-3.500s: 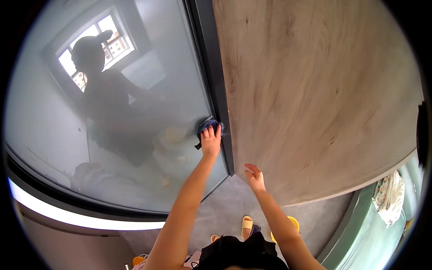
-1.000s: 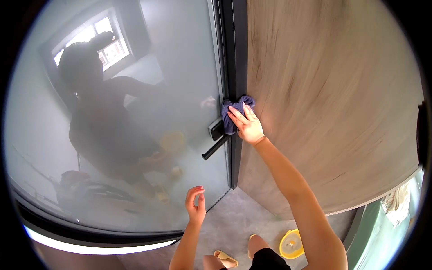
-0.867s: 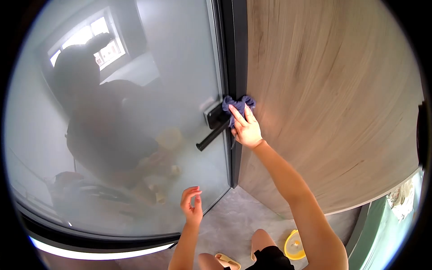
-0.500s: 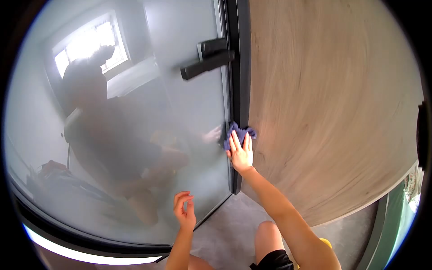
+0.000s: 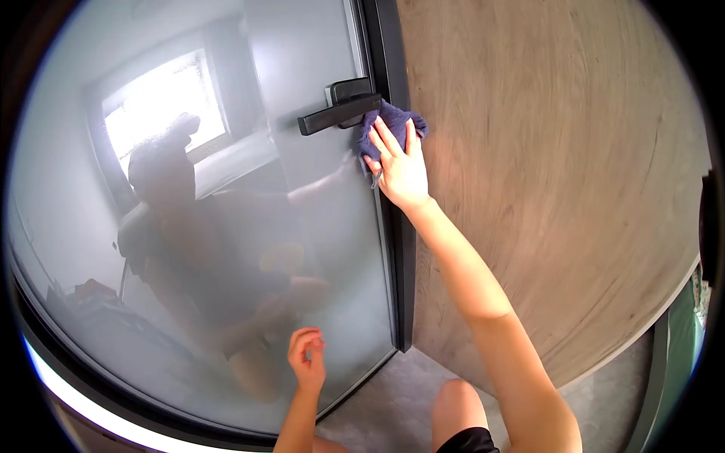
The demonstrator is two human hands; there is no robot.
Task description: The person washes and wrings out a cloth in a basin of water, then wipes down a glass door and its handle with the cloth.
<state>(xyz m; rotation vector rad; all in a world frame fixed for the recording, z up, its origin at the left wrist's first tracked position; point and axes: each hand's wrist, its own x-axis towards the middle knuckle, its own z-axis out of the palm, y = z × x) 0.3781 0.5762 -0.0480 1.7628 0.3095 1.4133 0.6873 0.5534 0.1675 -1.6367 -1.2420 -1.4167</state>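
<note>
With fingers spread over a dark blue cloth, my right hand presses it to the black door frame, just below and beside the black door handle. Part of the cloth is hidden under the fingers. My left hand hovers low in front of the frosted glass door. Its fingers are loosely curled, thumb apart from them, and nothing is held.
A wood-grain panel rises to the right of the frame. Grey floor shows below, around my bent knee. A green fabric edge is at far right. The glass reflects a window and a person.
My right hand has slid the cloth up the door frame, from well below the handle to right beside it. My left hand stays low, nearly in the same place.
</note>
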